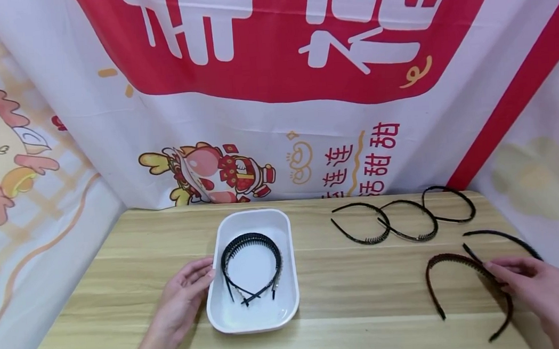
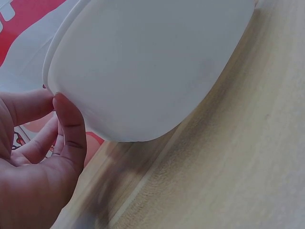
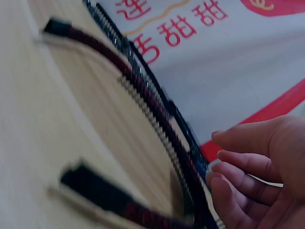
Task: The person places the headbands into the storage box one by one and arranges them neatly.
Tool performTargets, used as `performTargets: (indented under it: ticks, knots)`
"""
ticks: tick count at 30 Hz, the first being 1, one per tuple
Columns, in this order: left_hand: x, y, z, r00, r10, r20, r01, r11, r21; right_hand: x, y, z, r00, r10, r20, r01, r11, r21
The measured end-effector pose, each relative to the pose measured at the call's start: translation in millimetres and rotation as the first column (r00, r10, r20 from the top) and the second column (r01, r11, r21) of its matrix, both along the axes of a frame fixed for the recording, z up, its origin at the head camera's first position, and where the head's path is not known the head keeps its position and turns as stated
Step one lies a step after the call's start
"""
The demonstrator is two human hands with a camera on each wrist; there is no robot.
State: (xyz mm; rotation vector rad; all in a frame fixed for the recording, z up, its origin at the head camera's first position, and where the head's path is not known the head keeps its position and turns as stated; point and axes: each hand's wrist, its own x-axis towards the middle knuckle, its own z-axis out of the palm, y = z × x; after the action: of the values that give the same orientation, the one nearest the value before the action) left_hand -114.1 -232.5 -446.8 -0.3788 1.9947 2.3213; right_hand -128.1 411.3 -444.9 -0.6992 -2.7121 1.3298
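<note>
Pinching the left rim of the white tray [image 1: 251,223] on the wooden table [image 1: 359,292], your left hand [image 1: 181,295] sits beside the overlapping black headbands [image 1: 251,237] that lie inside it. Your right hand [image 1: 546,286], its fingers loosely bent and parted, is at the arch of the dark red headband [image 1: 455,257] on the table's right side, though you cannot tell whether they touch. Just behind it lies another black headband [image 1: 504,234], with three thin headbands [image 1: 408,203] farther back.
</note>
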Motion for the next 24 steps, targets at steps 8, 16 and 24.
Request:
performTargets:
  ticks: [8, 16, 24]
  knots:
    - [0.6, -1.7, -0.6, 1.0, 0.001, 0.005, -0.001, 1.0, 0.0, 2.6, 22, -8.7, 0.998, 0.069, 0.002, -0.069, 0.998, -0.015]
    - [1.9, -2.1, 0.9, 1.0, 0.006, 0.008, -0.006, 1.0, 0.002, 6.4, 32, -3.4, 0.995, 0.084, 0.06, -0.078, 0.992, -0.096]
    - [1.5, -1.4, 2.9, 1.0, 0.004, 0.015, -0.004, 1.0, -0.002, 5.4, 35, -6.1, 0.974, 0.063, 0.217, -0.041, 0.994, -0.104]
